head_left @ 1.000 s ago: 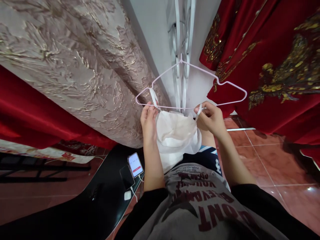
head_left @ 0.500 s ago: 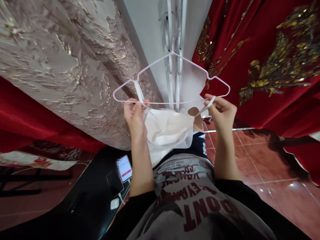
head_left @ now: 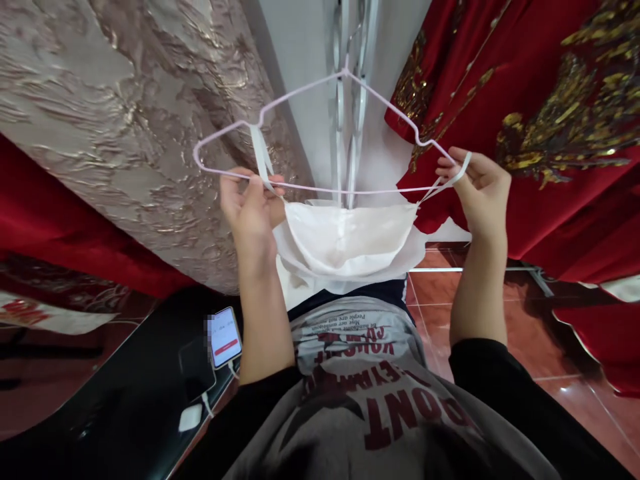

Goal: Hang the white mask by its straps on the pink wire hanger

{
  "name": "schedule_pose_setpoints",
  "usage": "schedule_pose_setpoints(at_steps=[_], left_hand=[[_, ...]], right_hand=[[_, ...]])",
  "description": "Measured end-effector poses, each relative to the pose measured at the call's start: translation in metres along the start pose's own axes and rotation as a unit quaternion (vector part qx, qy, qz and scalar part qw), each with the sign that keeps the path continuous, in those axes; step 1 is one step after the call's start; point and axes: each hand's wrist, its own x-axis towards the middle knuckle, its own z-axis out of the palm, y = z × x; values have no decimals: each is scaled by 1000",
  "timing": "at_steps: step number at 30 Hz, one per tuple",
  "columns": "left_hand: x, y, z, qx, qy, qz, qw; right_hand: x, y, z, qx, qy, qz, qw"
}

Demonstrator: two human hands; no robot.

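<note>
A pale pink clothes hanger is held up in front of me, with its hook toward the white rack. Below its bar hangs a white garment with thin straps and a sheer layer. The garment's left strap is looped over the hanger's left notch. My left hand is closed around the lower bar near that strap. At the hanger's right end, my right hand pinches the right strap, which loops over my thumb and fingers. Its fingertips touch the hanger's corner, partly hidden.
A pinkish embossed fabric hangs at left, and a red garment with gold sequins at right. A white metal rack stands ahead. On the black surface lie a lit phone, a dark phone and a white case.
Both hands have spread apart and moved up slightly with the hanger. The garment is stretched wider. My right hand with the strap has reached the hanger's right corner.
</note>
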Motion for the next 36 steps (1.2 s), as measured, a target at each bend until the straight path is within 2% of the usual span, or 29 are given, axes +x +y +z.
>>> schedule_pose_setpoints(at_steps=[4,12,16,19,23,24,26,30,33,36], left_hand=[[-6,-2,10,-20,14,14,1000],[-12,-8,17,-34,35,-32,998],[-16,-8,21,-20,42,-55,997],[-20,-6,24,-5,32,-75,997],[-27,-2,27,7,33,-49,998],[-28,-1,27,10,33,-42,999],[-31,0,29,13,32,-35,999],[-35,-1,29,31,36,-42,998],[-36,-1,22,62,8,-47,997],[-38,8,7,126,-75,-54,988]], right_hand=[[9,-19,7,-1,-41,-25,999],[40,-55,19,-113,-92,-54,988],[43,-63,27,-131,-112,-62,983],[34,-72,32,-159,-86,-102,978],[11,-82,45,-156,-15,-173,972],[4,-82,51,-143,-18,-183,973],[-10,-77,65,-116,-63,-179,975],[-37,-60,96,-134,-172,-121,968],[-52,-51,110,-153,-154,-96,971],[-59,-47,113,-158,-135,-100,973]])
